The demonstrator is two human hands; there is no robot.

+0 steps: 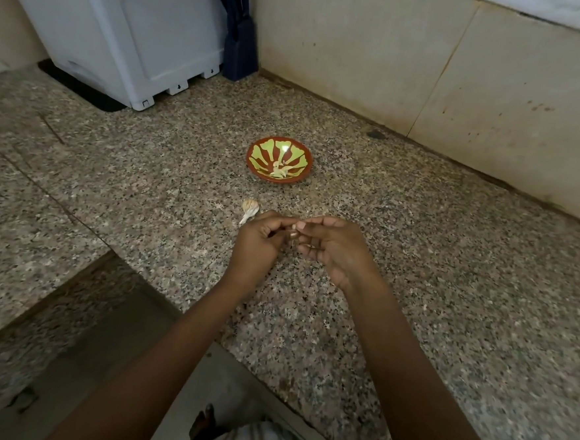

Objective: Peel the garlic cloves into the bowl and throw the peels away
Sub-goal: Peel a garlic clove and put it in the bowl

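A red bowl (280, 143) with a yellow-green leaf pattern stands on the granite counter and holds a few pale peeled garlic cloves (280, 171). A garlic head (250, 209) with its dry stalk lies on the counter just in front of the bowl, beside my left hand. My left hand (259, 241) and my right hand (331, 250) meet fingertip to fingertip above the counter. Together they pinch a small garlic clove (293, 234), which the fingers mostly hide.
A white plastic appliance (123, 36) stands at the back left on a black mat, with a dark blue object (240, 44) beside it in the corner. Tiled walls (430, 58) bound the counter behind and to the right. The counter edge (173, 301) runs diagonally below my arms.
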